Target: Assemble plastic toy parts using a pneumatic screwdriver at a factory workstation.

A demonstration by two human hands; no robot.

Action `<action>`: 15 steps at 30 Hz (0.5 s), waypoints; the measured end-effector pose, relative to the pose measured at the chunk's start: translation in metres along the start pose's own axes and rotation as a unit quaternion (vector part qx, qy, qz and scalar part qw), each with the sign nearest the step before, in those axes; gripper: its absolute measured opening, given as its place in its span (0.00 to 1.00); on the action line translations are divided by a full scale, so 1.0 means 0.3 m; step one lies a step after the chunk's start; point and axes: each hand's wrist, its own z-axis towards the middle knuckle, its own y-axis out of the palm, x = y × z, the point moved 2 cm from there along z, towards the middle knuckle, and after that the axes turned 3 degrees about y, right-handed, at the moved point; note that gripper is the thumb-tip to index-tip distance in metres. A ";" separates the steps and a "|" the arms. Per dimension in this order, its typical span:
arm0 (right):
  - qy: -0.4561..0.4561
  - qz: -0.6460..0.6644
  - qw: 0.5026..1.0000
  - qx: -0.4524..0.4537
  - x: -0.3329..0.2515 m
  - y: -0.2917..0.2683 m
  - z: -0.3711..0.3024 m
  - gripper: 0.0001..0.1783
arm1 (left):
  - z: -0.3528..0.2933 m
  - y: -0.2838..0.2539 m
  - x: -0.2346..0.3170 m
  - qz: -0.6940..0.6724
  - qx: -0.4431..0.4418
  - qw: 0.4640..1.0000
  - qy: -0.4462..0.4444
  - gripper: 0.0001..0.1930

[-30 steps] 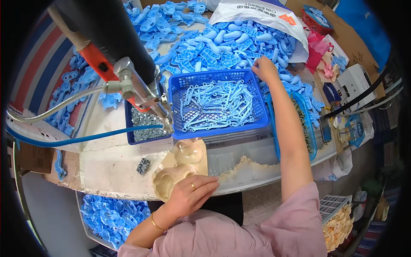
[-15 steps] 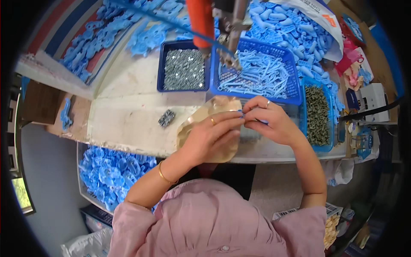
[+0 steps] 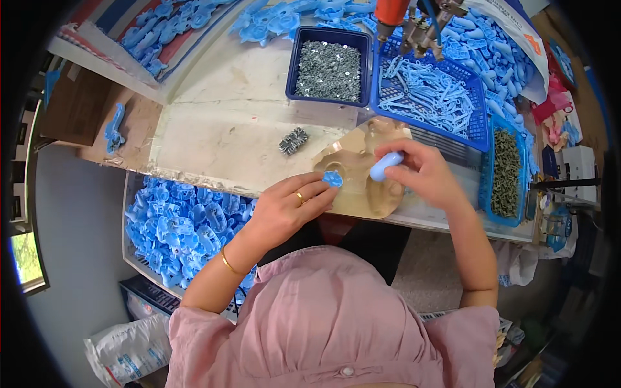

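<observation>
Right hand: narrow, pinching a rounded blue piece (image 3: pixel 387 166) between thumb and fingers; hand (image 3: pixel 428 174) is over the right part of the tray.
Rounded blue piece: smooth, pale, sticking out left of the fingertips, above the tray from where I stand; can't tell if it touches.
Left hand: low and flat-ish (image 3: pixel 288 204), fingers close together, tips on a small blue shell (image 3: pixel 332 178); thumb hidden, so can't tell if it grips or just steadies.
Small blue shell: at the left side of the tray, hollow side seemingly up, 1 edge under the fingertips.
Jewellery: 1 gold ring, 1 gold bracelet, both left side.
Moulded tray: tan, see-through, rounded hollows (image 3: pixel 352 155); at the near edge of the white table (image 3: pixel 220 136), between the 2 hands.
Screw cluster: small dark metal bundle (image 3: pixel 294 140), on the table left of the tray.
Navy bin: full of small grey metal bits (image 3: pixel 326 99), beyond the tray.
Blue mesh basket: thin light-blue strips inside (image 3: pixel 479 113), right beside the navy bin.
Teal basket: dull greenish metal screws (image 3: pixel 485 178), right of the right hand.
Tool: orange and metal head (image 3: pixel 392 13), hanging over the blue mesh basket's far side.
Crate: heaped with blue shells (image 3: pixel 139 269), below table level, left.
Sleeves: pink, 2 of them.
</observation>
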 end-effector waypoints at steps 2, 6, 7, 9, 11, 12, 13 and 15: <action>-0.037 -0.225 0.973 0.031 -0.013 0.043 -0.023 0.21 | -0.011 0.005 -0.001 -0.007 -0.016 1.000 0.000 0.18; -0.249 -0.485 0.837 0.031 0.064 0.143 -0.104 0.20 | -0.029 0.032 0.000 -0.023 -0.031 0.999 -0.013 0.21; -0.249 -0.486 0.837 0.029 0.050 0.150 -0.114 0.20 | -0.031 0.037 -0.007 -0.024 -0.030 0.999 -0.015 0.21; -0.262 -0.469 0.842 0.055 0.025 0.159 -0.127 0.19 | -0.033 0.036 -0.021 -0.001 -0.019 1.000 0.002 0.21; -0.252 -0.473 0.842 0.053 0.056 0.150 -0.128 0.20 | -0.030 0.042 -0.031 -0.004 -0.037 0.999 0.002 0.21; -0.241 -0.480 0.842 0.055 0.063 0.137 -0.120 0.20 | -0.018 0.047 -0.047 -0.008 -0.054 0.998 0.006 0.21; -0.252 -0.482 0.837 0.055 0.056 0.135 -0.122 0.20 | -0.007 0.047 -0.052 -0.037 -0.040 0.998 0.021 0.22; -0.224 -0.474 0.849 0.065 0.054 0.136 -0.129 0.20 | 0.028 0.042 -0.072 -0.057 -0.004 0.998 0.029 0.18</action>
